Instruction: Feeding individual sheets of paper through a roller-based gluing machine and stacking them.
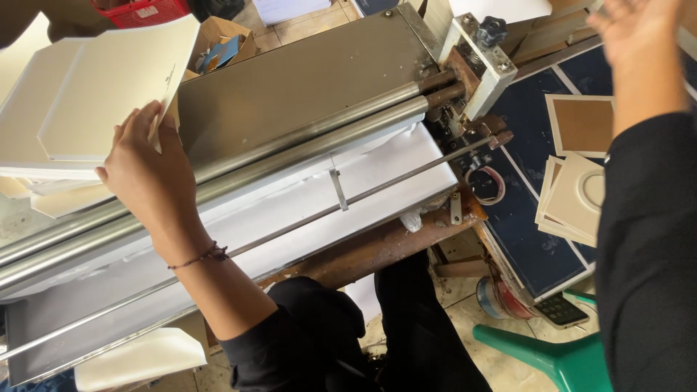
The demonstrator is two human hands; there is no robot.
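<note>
White card sheet [116,87], held at its lower right edge by the left hand [149,170], fingers pinched on it; the sheet lies atop a stack of white sheets [36,156] at the left end of the roller machine [305,87]. Right hand [632,33], upper right, raised with fingers spread, holding nothing. Steel rollers [290,141] run diagonally across the machine above a white tray [290,210]. Containers: red plastic basket [141,10] at top, contents not discernible; open cardboard box [221,43] holding blue scraps. Dark blue table [526,225] to the right bears brown and cream boards [577,196]. Green plastic chair [559,359] and tiled floor [479,319] below.
</note>
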